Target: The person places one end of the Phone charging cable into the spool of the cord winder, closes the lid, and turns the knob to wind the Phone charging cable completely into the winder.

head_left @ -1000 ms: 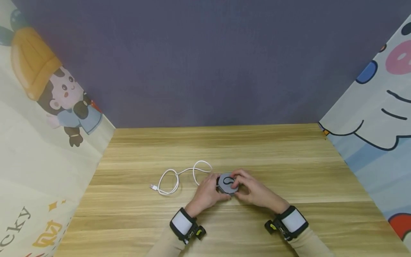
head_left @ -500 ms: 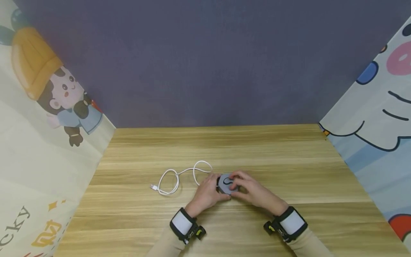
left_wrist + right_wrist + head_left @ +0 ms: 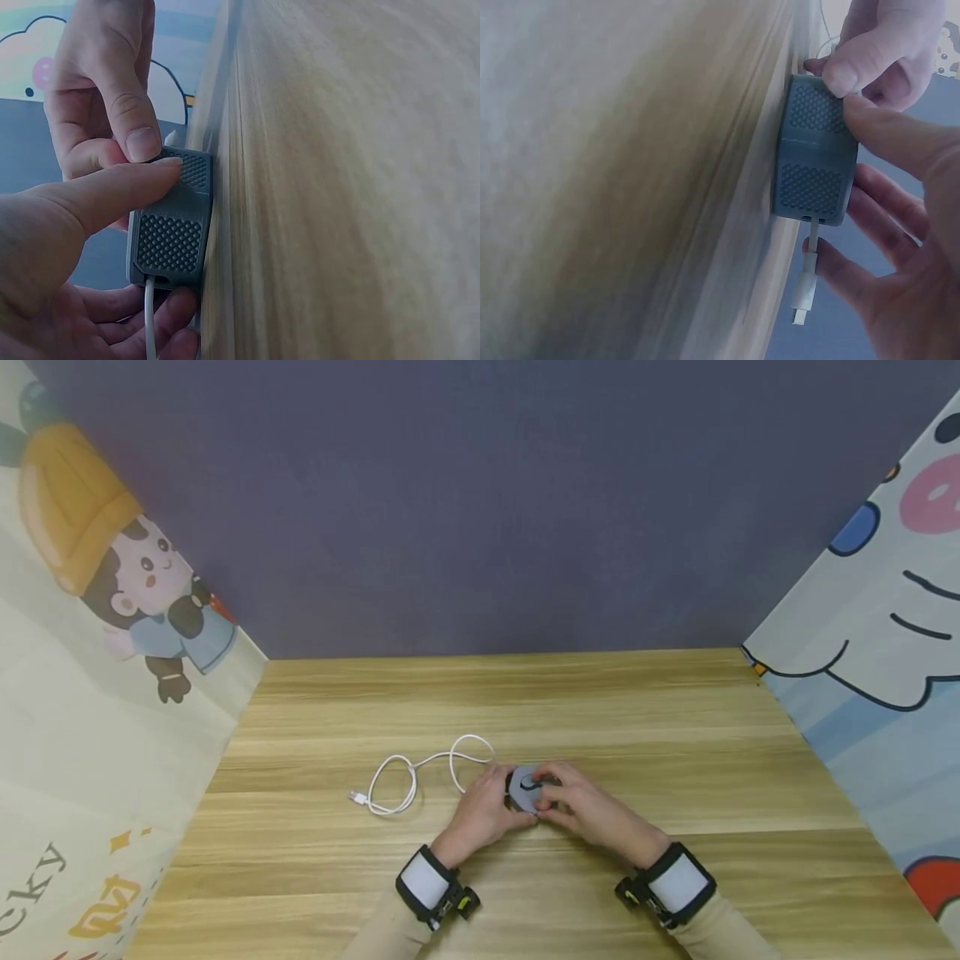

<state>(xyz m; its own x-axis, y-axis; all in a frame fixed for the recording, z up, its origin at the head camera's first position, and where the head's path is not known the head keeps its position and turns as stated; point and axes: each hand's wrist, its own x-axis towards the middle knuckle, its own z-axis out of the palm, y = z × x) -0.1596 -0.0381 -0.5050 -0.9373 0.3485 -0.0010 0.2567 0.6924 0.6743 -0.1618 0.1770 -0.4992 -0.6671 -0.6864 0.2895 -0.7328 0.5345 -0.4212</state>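
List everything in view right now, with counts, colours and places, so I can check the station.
table: 1, light wood, across the lower head view
case: 1, grey, around mid-table
cable: 1, white, looped left of the case and running into it
USB plug: 1, white and metal, cable's left end
small plug: 1, white, sticking out right of the case
back panel: 1, dark blue-grey, behind
left panel: 1, cream, cartoon-printed
right panel: 1, white and blue, cartoon-printed
wrist units: 2, black and white, one per wrist
sleeves: 2, beige, forearms
left hand: 1, gripping the case's left
right hand: 1, holding its right
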